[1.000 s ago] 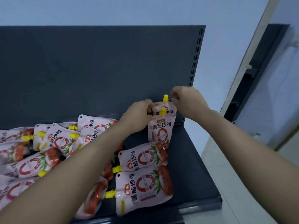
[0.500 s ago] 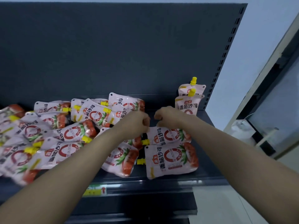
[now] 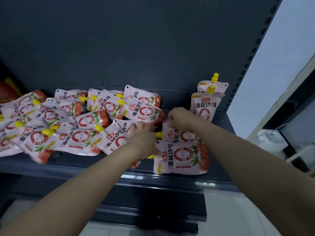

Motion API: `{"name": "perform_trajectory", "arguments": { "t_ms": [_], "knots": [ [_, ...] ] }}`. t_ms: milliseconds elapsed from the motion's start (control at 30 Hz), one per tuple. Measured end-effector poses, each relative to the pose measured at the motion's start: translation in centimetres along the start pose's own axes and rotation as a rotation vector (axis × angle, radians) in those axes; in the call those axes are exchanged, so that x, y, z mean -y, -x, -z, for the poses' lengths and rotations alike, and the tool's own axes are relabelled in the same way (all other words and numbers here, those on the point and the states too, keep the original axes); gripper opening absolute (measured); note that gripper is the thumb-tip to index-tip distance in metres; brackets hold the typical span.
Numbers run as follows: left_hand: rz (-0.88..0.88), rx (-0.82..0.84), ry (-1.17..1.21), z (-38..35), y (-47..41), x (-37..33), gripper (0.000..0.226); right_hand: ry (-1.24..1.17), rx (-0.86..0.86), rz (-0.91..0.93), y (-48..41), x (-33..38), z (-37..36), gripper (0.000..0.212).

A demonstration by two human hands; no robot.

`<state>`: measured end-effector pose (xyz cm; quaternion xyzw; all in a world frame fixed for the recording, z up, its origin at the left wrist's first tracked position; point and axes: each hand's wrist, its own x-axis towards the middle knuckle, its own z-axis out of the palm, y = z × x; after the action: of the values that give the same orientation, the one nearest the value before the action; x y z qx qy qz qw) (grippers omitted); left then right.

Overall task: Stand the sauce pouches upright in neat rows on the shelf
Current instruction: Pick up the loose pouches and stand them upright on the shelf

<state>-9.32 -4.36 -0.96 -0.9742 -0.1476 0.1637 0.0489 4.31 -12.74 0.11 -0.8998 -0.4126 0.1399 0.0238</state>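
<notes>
Pink tomato-sauce pouches with yellow caps lie on a dark shelf (image 3: 220, 128). Two upright pouches (image 3: 207, 106) stand one behind the other at the back right corner. My right hand (image 3: 180, 116) pinches the top corner of a lying pouch (image 3: 180, 136) just in front of them. My left hand (image 3: 143, 138) is beside that pouch's yellow cap (image 3: 158, 134), its fingers blurred, and I cannot tell whether it holds anything. Another flat pouch (image 3: 182, 157) lies at the shelf's front edge, below my hands.
A loose pile of several flat pouches (image 3: 76, 126) covers the shelf's left and middle. The dark back panel (image 3: 136, 48) rises behind, with a perforated upright (image 3: 245, 68) at the right. A lower shelf (image 3: 153, 208) juts out beneath. Pale floor lies to the right.
Both hands left the upright pouches and dropped to the lying pouches in front. The right hand has now taken a lying pouch by its corner. The view tilted down and closer.
</notes>
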Motion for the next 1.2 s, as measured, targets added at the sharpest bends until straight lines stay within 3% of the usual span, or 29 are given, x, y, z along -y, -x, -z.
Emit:
{"name": "perform_trajectory", "arguments": {
  "t_ms": [200, 367, 533, 633, 833, 1000, 1100, 1200],
  "knots": [
    [0.068, 0.055, -0.059, -0.4, 0.4, -1.5, 0.06, 0.009, -0.174, 0.038, 1.9, -2.4, 1.5, 0.02],
    [0.1, -0.008, -0.103, -0.5, 0.7, -1.9, 0.047, -0.068, -0.252, 0.04, 3.8, -4.8, 2.7, 0.023],
    [0.109, -0.04, 0.118, 1.5, 1.5, -1.8, 0.025, -0.167, -0.356, -0.002, 5.6, -7.7, 3.3, 0.024],
    [0.088, -0.084, 0.381, 3.3, 1.7, -2.5, 0.015, -0.259, -0.43, -0.039, 6.7, -9.3, 3.6, 0.024],
    [-0.026, -0.335, 0.759, 6.0, 2.8, -6.8, 0.018, -0.402, -0.532, -0.154, 8.4, -11.7, 3.4, 0.025],
    [-0.151, -0.41, 0.86, 7.8, 3.5, -10.0, 0.025, -0.466, -0.445, -0.216, 9.9, -12.8, 4.0, 0.033],
    [-0.189, -0.416, 0.886, 8.1, 3.5, -11.0, 0.028, -0.469, -0.429, -0.241, 10.4, -13.4, 4.0, 0.012],
    [-0.231, -0.407, 0.881, 8.5, 3.8, -11.5, 0.029, -0.474, -0.418, -0.233, 10.9, -13.5, 4.0, 0.012]
  ]
}}
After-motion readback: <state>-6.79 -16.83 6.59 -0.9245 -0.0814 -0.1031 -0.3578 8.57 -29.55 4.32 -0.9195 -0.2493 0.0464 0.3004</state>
